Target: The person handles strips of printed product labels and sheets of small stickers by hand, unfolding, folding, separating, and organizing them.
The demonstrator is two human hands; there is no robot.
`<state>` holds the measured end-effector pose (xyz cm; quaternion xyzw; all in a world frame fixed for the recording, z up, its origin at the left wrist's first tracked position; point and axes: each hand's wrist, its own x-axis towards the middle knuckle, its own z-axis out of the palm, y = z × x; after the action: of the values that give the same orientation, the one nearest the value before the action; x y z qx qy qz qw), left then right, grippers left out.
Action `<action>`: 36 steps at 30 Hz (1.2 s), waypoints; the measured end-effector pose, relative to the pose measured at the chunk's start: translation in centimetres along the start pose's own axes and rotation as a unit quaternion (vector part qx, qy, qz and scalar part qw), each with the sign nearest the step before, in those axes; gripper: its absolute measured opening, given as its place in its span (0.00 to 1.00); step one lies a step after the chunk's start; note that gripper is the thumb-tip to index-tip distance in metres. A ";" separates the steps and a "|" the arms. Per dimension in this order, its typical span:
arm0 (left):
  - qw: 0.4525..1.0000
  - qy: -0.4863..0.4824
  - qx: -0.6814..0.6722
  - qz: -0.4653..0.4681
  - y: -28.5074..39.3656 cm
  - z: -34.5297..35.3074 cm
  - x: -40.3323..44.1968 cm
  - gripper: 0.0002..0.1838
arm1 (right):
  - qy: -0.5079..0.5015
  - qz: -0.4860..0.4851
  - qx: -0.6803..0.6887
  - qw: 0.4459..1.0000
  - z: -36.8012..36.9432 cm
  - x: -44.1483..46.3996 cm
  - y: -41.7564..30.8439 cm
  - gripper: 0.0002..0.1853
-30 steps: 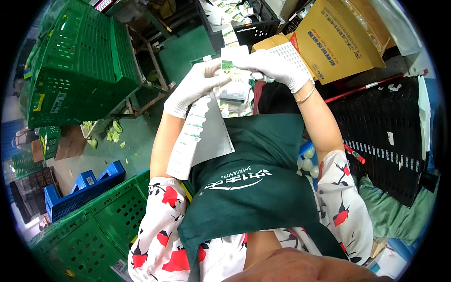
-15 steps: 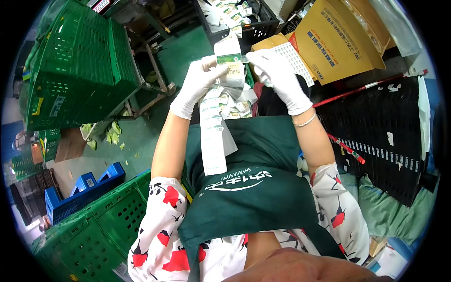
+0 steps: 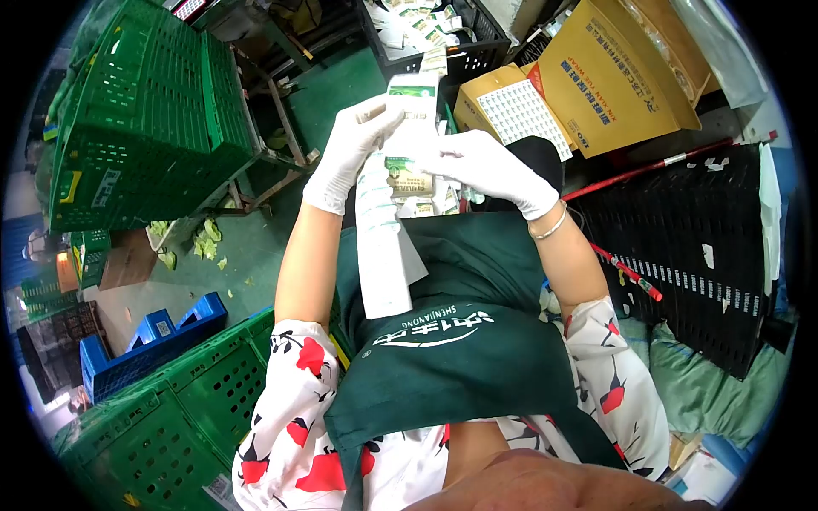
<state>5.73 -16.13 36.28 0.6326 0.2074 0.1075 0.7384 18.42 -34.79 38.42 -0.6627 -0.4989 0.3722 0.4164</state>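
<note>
White gloves cover both my hands. My left hand (image 3: 358,145) is closed on the left edge of a strip of green-and-white printed labels (image 3: 411,175). My right hand (image 3: 490,166) reaches in from the right, its fingertips on the strip; whether they pinch it is hard to see. A long white paper strip (image 3: 383,255) hangs from below my left hand over the dark green apron (image 3: 460,358). Beyond my hands the labels run up toward a black crate (image 3: 477,55) full of similar labels. More labels lie below my hands.
Green crates (image 3: 153,119) stand on a metal frame at the left, with another green crate (image 3: 187,400) and a blue pallet (image 3: 158,341) lower down. A cardboard box (image 3: 596,77) with a sheet of small labels (image 3: 521,111) is at the upper right, above black crates (image 3: 690,247).
My right hand has come down and left onto the labels, from beside their upper part. My left hand has stayed nearly in place on the strip.
</note>
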 end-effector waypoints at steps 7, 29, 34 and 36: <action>0.998 0.021 -0.005 0.062 -0.5 1.4 -1.2 0.18 | 0.246 -0.007 0.256 0.935 -0.4 0.6 -0.7 0.14; 0.999 -0.008 0.017 0.040 -2.2 1.3 -0.8 0.15 | 0.269 -0.050 0.123 0.954 -0.1 1.3 0.1 0.18; 0.999 -0.016 0.038 0.028 -1.4 1.9 -1.4 0.15 | 0.319 -0.081 -0.048 0.943 1.9 3.1 1.2 0.18; 0.999 -0.011 0.037 0.022 -1.1 1.4 -1.5 0.15 | 0.328 -0.024 -0.054 0.943 1.7 3.0 1.3 0.17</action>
<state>4.90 -18.25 35.59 0.6650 0.1894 0.1089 0.7142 17.99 -31.79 36.40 -0.7575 -0.3697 0.0964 0.5293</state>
